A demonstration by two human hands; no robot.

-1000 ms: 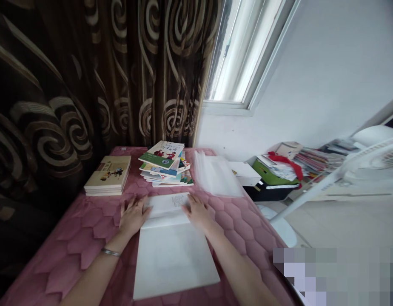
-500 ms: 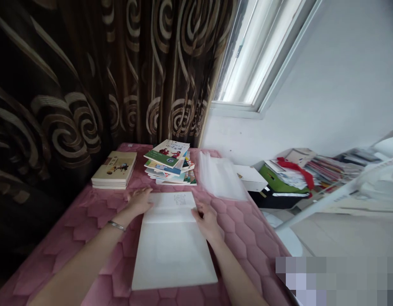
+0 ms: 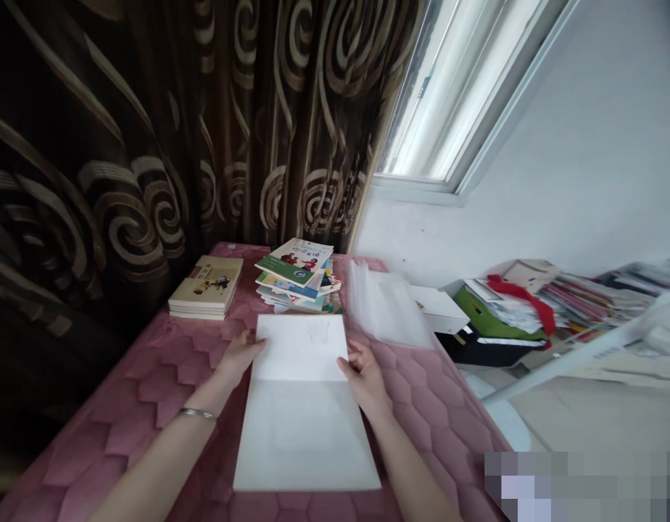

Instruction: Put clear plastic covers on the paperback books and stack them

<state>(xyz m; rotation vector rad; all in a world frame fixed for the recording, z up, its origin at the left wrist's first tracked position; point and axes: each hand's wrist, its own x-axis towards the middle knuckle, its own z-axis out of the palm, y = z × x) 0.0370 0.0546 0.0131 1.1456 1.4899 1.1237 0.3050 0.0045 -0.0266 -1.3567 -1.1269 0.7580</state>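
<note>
A white book or booklet in a clear cover [image 3: 305, 413] lies on the pink quilted tabletop [image 3: 155, 391] in front of me. Its far flap [image 3: 301, 348] is tilted up from the surface. My left hand [image 3: 238, 355] grips the flap's left edge with curled fingers. My right hand [image 3: 363, 373] holds the right edge at the fold, thumb on top. A thin bracelet circles my left wrist.
A beige book stack [image 3: 207, 286] sits at the far left, a fanned pile of colourful books [image 3: 298, 279] behind the flap, clear plastic covers [image 3: 386, 304] to the right. Dark swirl curtain [image 3: 177, 130] behind. Off the table's right edge are a white box [image 3: 441, 308], cluttered papers and a white stand.
Both hands moved from lying flat on the far end to gripping its side edges, and the far flap has lifted up off the table. The view has tilted slightly.
</note>
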